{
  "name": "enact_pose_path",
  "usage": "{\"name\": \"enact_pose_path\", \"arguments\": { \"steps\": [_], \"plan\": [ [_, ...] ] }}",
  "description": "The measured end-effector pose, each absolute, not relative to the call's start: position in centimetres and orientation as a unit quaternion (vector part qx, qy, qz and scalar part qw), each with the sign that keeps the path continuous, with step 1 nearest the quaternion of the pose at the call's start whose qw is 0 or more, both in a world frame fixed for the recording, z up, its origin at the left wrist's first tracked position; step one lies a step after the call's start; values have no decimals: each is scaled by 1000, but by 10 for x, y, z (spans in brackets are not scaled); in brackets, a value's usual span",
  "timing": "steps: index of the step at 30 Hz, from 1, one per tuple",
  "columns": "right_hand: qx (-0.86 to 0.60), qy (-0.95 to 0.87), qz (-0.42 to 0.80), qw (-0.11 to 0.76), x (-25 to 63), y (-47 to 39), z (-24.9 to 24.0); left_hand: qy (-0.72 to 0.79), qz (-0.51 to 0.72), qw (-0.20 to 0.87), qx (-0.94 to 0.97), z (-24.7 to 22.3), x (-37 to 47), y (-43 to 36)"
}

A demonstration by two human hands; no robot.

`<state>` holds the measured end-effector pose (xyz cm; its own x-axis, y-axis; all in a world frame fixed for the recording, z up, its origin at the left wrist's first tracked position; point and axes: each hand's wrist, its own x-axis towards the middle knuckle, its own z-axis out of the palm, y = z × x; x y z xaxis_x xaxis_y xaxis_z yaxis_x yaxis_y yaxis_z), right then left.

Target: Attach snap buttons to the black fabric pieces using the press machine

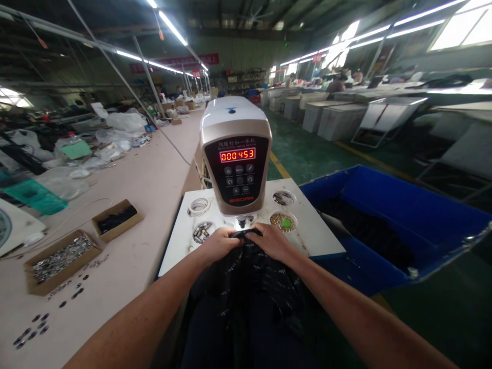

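Note:
A snap-button fastening machine [236,177] stands in front of me, its red display reading 000453. Beneath its head is a small lit press die [242,222]. Just below the die, my left hand [220,243] and my right hand [271,240] pinch the edge of a black garment [257,266] with small white marks. The rest of the cloth hangs down over my lap. Both sets of fingers are closed on the fabric, thumbs near each other. Whether a button sits under the die cannot be made out.
The white machine table [323,241] has round wells, one with gold-coloured parts [277,221]. On the left bench [142,277] lie a box of metal fasteners [63,259], a box of black pieces [117,219] and loose fasteners. A blue bin [434,220] with dark cloth stands right.

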<state>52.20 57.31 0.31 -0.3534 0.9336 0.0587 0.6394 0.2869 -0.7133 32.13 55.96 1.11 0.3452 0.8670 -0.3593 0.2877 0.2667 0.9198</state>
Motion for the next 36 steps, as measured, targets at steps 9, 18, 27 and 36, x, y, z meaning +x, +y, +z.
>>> {"name": "enact_pose_path", "arguments": {
  "steps": [9,18,27,36],
  "plan": [
    [-523,-770,276,239,517,598,-6,562,262,557,552,4,326,575],
    [-532,-772,257,235,514,605,-10,574,267,578,515,-6,325,586],
    [-522,-789,243,213,518,605,-13,534,209,688,445,-6,313,593],
    [-507,-778,276,247,519,603,-10,520,202,721,412,-10,311,599]
  ]
}}
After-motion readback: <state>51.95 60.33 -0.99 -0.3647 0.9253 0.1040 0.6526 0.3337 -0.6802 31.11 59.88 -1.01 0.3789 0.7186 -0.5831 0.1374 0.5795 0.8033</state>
